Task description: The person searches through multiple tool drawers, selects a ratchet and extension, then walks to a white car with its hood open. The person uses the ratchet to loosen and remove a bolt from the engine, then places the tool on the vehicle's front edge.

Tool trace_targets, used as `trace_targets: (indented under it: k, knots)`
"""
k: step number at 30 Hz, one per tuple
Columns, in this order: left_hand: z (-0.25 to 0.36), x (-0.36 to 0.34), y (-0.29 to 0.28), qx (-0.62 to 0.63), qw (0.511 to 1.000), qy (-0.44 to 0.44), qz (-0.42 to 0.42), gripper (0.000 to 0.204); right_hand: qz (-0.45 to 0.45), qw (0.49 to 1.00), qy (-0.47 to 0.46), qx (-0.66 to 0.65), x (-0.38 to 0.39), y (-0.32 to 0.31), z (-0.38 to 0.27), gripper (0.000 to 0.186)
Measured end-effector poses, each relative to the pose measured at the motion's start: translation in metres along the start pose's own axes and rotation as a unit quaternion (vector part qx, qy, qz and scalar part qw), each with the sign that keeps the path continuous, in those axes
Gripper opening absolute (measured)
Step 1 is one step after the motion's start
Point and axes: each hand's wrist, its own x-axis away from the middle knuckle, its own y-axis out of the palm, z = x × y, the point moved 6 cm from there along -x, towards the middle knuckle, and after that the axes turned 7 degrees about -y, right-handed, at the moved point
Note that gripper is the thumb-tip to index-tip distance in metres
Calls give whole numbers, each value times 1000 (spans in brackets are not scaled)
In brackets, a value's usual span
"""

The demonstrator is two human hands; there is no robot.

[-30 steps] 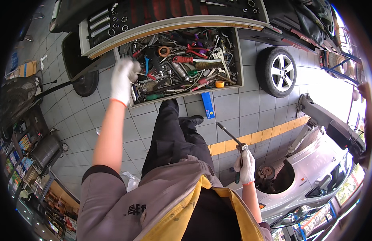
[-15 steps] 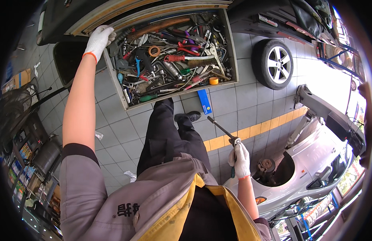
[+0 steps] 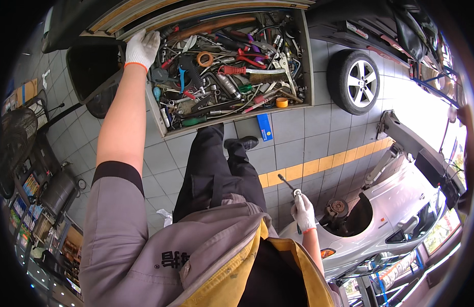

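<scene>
My left hand (image 3: 142, 48), in a white glove with an orange cuff, has its fingers curled on the front edge of a closed upper drawer (image 3: 119, 23), at the left corner of the open drawer below. That open drawer (image 3: 310, 77) is packed with pliers, spanners, screwdrivers, a brush (image 3: 267, 77), an orange tape roll (image 3: 205, 59) and several other tools. My right hand (image 3: 302, 214), gloved likewise, grips a ratchet (image 3: 297, 194) with a long extension pointing up-left, low at the right near the silver car body. A blue flat box (image 3: 264, 126) lies on the floor below the drawer.
A loose wheel (image 3: 357, 82) is right of the toolbox. A lift arm (image 3: 411, 140) stands by the silver car (image 3: 390, 215), whose brake hub (image 3: 337, 207) is exposed. A fan (image 3: 19, 133) and shelves (image 3: 27, 204) line the left. My legs (image 3: 206, 169) are below the drawer.
The upper socket drawer has been pushed shut, exposing more of the drawer below. My left hand moved up onto its front, then slightly rightward. My right hand still holds the ratchet.
</scene>
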Motion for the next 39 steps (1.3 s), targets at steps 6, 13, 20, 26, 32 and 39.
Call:
trace_targets:
  k: [6,13,20,26,32,39]
  knots:
    - [-2,-3,12,87,996,-13,-5,27,-12,998,-5,68,-3,-4,31,36]
    - [-44,-7,-19,73,996,-10,51,11,0,998,16,54,10,-10,30,38]
    - [-113,120,-98,41,984,-117,128,16,-13,1000,-18,2,-5,-9,36,35]
    - [-156,232,-146,-171,947,-253,95,13,-6,999,-54,-3,-11,-14,43,38]
    - [-153,237,-157,-357,891,-265,87,28,-10,999,-46,-15,-18,-28,63,40]
    - [-153,235,-154,-373,887,-263,76,26,-12,1000,10,20,-21,-44,80,45]
